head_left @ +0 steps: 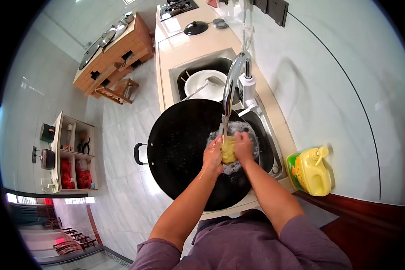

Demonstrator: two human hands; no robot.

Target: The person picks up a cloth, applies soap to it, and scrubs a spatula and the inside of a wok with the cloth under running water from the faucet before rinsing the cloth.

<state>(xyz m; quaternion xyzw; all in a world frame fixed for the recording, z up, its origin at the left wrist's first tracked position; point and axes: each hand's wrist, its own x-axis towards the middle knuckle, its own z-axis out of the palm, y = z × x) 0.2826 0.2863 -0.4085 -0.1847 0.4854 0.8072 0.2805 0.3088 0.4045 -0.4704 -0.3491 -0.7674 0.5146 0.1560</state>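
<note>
Under the running tap (231, 85), my left hand (213, 156) grips the left side of a wet yellow sponge (228, 151). My right hand (244, 146), fingers curled and slightly blurred, closes on the sponge's right side. Both hands are over a large black wok (175, 139), which rests across the sink with its loop handle (140, 154) pointing left. White suds (233, 168) and water lie in the wok around and below the hands.
Behind the wok, a sink basin (177, 74) holds a white bowl (195, 81), a metal spatula (215, 81) and chopsticks. A yellow detergent bottle (315, 173) stands at right by the wall. Farther along the counter are a black lid (196, 28) and a gas stove (177, 8).
</note>
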